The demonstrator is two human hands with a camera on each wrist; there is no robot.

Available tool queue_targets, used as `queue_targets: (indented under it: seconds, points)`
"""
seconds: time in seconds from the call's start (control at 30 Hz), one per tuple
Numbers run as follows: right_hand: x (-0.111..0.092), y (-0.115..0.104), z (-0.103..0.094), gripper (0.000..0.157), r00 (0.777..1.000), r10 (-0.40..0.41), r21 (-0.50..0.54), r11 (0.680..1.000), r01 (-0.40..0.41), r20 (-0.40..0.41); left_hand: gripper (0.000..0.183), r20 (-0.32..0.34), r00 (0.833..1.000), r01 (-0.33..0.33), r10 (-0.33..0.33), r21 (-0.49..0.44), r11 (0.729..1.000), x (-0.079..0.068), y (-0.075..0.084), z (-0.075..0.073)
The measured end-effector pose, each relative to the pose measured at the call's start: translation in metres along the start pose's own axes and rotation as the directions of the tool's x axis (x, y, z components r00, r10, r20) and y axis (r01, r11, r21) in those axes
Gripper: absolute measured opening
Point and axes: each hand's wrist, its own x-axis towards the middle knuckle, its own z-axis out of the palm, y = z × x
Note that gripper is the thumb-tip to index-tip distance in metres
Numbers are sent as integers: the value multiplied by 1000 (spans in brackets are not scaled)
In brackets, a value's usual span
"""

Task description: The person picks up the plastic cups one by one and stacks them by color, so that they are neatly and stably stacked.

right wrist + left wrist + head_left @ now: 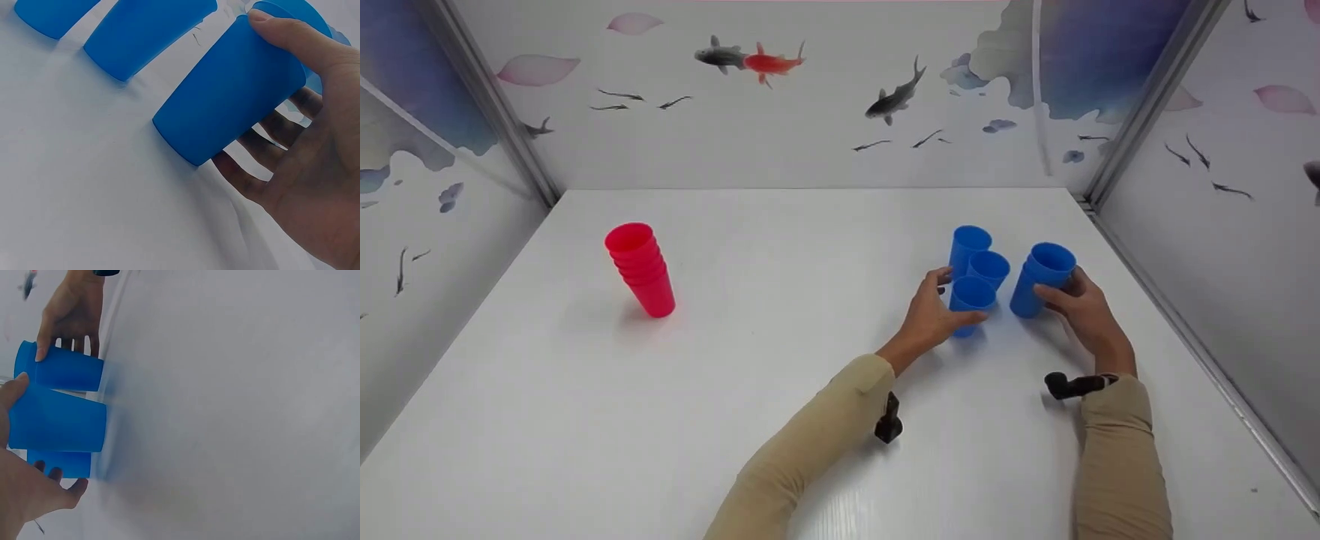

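Observation:
On the right side of the table, three upright blue cups stand close together: a front cup (973,292), a middle cup (991,268) and a back cup (971,240). My left hand (934,315) spans this group from the left, thumb on the front cup and fingertips against the back one. To their right is a small stack of nested blue cups (1039,277). My right hand (1087,311) grips that stack near the top, the thumb on its near side and the fingers behind, as the right wrist view shows. The stack's base meets the table.
A leaning-looking stack of several nested red cups (649,277) stands at the left of the white table (735,420). White panels printed with fish and petals enclose the back and sides. A metal rail (1200,352) runs along the right edge.

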Motion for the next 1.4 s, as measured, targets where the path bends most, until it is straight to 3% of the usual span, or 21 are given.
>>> queue_targets:
  seconds: [0.37, 0.6, 1.07, 1.4]
  points:
    - [1, 2, -1, 97, 1000, 18, -36, 999, -18, 5, 69, -17, 999, 33, -33, -26, 999, 1, -4, 6]
    - [0, 0, -1, 99, 1000, 15, -19, 1000, -14, 11, 66, -16, 1000, 0, -1, -32, 1000, -1, 4, 0]
    - [2, 1, -1, 97, 1000, -4, -3, 1000, 4, 2, 71, -29, 994, -103, 101, -40, 994, 19, 40, -35]
    - [1, 1, 0, 100, 1000, 14, -55, 998, -15, -10, 71, -23, 989, -146, 146, 20, 989, 32, 80, -24]
